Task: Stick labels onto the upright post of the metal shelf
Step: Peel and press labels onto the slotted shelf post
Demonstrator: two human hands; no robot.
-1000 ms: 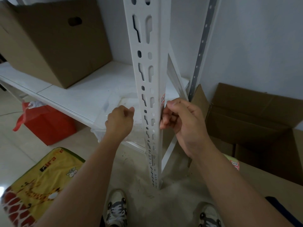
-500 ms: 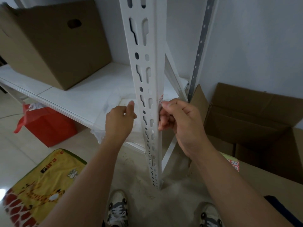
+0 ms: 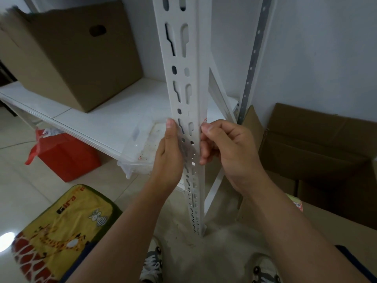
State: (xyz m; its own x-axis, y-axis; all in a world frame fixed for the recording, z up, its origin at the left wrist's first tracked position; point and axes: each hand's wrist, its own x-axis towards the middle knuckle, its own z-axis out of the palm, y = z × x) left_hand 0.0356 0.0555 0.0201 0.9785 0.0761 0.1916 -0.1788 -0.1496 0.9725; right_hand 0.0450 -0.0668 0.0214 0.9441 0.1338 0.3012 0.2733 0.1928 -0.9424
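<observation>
Both hands [image 3: 169, 160] [image 3: 230, 152] on post [image 3: 183, 78], label [image 3: 204, 120] unreadable

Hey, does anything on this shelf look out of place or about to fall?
Yes: the clear plastic tray sits askew on the white metal shelf board, one corner jutting past the front edge, so it may tip off.

White slotted upright post [image 3: 184, 82] stands vertical on the floor; a red-printed label [image 3: 204, 120] peeks from its right face
</observation>
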